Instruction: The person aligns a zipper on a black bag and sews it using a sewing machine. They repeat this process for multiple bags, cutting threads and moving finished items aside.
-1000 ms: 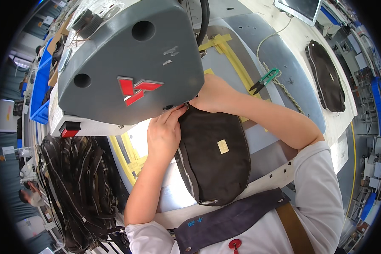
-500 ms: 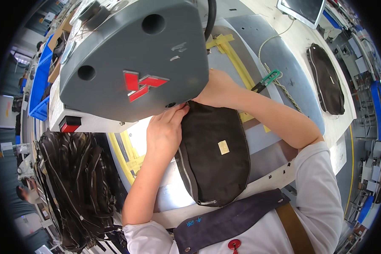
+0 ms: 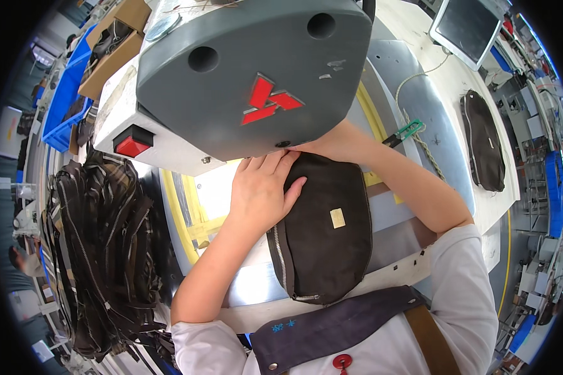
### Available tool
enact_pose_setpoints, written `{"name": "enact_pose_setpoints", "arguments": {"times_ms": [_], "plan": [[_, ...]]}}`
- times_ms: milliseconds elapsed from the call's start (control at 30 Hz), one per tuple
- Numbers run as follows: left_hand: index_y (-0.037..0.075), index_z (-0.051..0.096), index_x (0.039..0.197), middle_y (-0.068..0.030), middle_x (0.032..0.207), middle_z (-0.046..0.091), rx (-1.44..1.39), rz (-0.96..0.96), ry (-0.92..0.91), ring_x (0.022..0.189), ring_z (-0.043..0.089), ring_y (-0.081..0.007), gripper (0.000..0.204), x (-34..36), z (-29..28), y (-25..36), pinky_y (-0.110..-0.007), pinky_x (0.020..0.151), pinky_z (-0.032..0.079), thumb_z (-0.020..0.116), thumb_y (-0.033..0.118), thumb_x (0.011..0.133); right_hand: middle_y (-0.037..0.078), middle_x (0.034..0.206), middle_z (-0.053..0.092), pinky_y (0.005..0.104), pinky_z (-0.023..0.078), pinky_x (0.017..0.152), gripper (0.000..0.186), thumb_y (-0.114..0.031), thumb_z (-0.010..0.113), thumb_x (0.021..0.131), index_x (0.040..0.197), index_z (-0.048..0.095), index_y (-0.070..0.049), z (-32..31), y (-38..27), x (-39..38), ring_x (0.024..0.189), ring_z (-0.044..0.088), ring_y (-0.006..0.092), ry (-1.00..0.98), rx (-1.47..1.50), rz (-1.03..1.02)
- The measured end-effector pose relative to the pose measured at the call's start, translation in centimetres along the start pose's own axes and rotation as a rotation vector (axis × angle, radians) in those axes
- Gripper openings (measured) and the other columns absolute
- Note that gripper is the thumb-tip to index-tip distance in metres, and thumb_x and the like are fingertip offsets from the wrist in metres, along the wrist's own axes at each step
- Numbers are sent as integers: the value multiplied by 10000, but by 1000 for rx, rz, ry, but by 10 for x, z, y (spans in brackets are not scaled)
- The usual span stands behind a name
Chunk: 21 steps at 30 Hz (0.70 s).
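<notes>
A dark brown fabric pouch (image 3: 322, 250) with a silver zipper down its left edge and a small pale label lies in front of me. Its far end goes under the grey head of a sewing machine (image 3: 231, 81). My left hand (image 3: 256, 194) rests on the pouch's far left edge, fingers stretched forward and thumb spread out over the fabric. Beyond the pouch's far right corner is my right hand (image 3: 338, 144), its fingers hidden behind the machine head. The needle area is hidden too.
To the left hangs a thick pile of dark zippered pouches (image 3: 100, 250). Another pouch (image 3: 483, 140) lies at the right, beyond green-handled thread snips (image 3: 410, 129) on a cord. Further off are a screen (image 3: 466, 28), a blue bin (image 3: 62, 119) and a cardboard box (image 3: 112, 62).
The view has tilted, so the machine head appears further right and higher. My left thumb has spread away from the fingers, and the left hand lies flatter on the pouch.
</notes>
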<state>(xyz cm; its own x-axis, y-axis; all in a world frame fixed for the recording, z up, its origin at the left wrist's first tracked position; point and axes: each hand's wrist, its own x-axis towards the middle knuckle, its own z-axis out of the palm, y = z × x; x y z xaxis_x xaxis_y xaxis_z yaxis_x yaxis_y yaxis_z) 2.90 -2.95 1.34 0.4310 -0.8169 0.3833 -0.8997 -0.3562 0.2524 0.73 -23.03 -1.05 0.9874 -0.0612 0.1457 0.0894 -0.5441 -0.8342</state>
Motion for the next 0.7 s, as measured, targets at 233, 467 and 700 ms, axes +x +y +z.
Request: {"name": "enact_pose_setpoints", "arguments": {"times_ms": [233, 467, 700], "plan": [[53, 645, 1123, -64, 1105, 613, -23, -1, 25, 1003, 593, -258, 403, -1, 1, -2, -380, 869, 459, 717, 228, 767, 75, 823, 633, 384, 501, 678, 130, -167, 678, 796, 832, 659, -44, -9, -15, -15, 796, 617, 269, 124, -316, -254], [52, 641, 1142, -67, 1119, 612, -8, -13, -1, 1016, 593, -263, 435, 0, 0, 0, -389, 890, 455, 724, 238, 758, 38, 881, 589, 314, 512, 679, 108, -117, 629, 764, 854, 648, -60, -3, -7, -23, 867, 594, 212, 122, -651, -546], [36, 637, 1140, -97, 1153, 616, -104, -65, -42, 1019, 605, -286, 428, -6, -3, 0, -379, 891, 482, 708, 179, 743, 42, 905, 555, 285, 491, 675, 200, -124, 601, 731, 892, 644, -14, -1, -15, -43, 858, 558, 175, 71, -868, -617]]}}
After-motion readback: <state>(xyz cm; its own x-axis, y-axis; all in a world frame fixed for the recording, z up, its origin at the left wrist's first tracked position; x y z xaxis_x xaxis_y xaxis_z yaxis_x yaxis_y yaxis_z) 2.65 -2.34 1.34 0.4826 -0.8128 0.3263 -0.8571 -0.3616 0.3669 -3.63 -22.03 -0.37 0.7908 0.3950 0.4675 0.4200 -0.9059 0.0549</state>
